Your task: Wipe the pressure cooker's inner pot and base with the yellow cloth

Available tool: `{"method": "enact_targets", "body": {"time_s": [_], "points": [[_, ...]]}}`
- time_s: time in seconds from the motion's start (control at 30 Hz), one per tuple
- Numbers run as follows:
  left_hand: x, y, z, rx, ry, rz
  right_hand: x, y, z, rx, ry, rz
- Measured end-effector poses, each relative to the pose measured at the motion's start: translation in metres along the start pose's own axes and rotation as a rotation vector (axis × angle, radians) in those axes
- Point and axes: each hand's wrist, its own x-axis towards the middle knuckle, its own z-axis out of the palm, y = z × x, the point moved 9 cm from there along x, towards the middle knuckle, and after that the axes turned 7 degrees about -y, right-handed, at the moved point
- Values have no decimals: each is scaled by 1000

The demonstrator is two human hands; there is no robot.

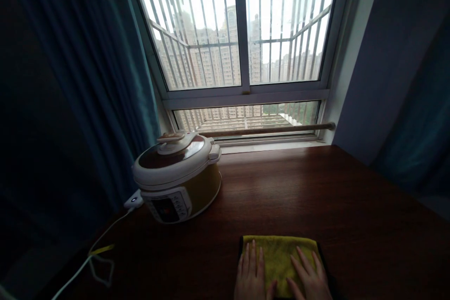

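Observation:
A yellow cloth (281,253) with dark edges lies folded on the dark brown wooden table (281,197), close to the bottom of the view. My left hand (250,274) rests flat on its left part, fingers stretched forward. On the right part lies my right hand (309,276), palm down with its fingers spread. Both thumbs point inward near the lower edge of the cloth. The wrists are cut off by the frame.
An electric pressure cooker (179,173) with a white rim and lid stands at the table's left. Beside it are a white power strip (134,200) and a white cord (73,275) with a yellow tie. A barred window (242,89) is behind; blue curtains (105,79) hang at the sides.

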Motion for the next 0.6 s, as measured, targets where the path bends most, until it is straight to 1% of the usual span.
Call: {"method": "enact_targets", "body": {"time_s": [0.07,0.13,0.17,0.23,0.27,0.3,0.33,0.37,0.4,0.43,0.47,0.53,0.57,0.6], "points": [[-1,-2,3,-3,12,-8,18,-18,-13,155,-15,80],[-2,-2,8,-14,16,-9,48,-49,-29,397,-55,105],[-2,-1,11,-26,17,-7,68,-68,-36,528,-85,109],[-3,2,14,-77,18,-25,118,-110,-43,795,-177,99],[-4,2,15,-121,19,-55,145,-133,-43,929,-235,76],[-4,-1,13,-178,19,-98,173,-151,-40,1031,-275,87],[-5,-6,9,-248,22,-149,201,-164,-36,1072,-305,129],[-5,-16,2,-324,31,-208,228,-175,-33,1055,-306,164],[-7,-30,-8,-398,49,-271,254,-186,-31,1030,-287,183],[-8,-49,-22,-471,77,-338,278,-196,-29,1009,-273,186],[-11,-75,-38,-508,120,-430,299,-205,-28,980,-256,194],[-20,-141,-75,-516,253,-638,331,-222,-28,915,-230,210],[-29,-179,-97,-512,386,-740,343,-230,-28,880,-219,220],[-37,-215,-115,-510,501,-814,351,-236,-28,846,-211,231]]}}
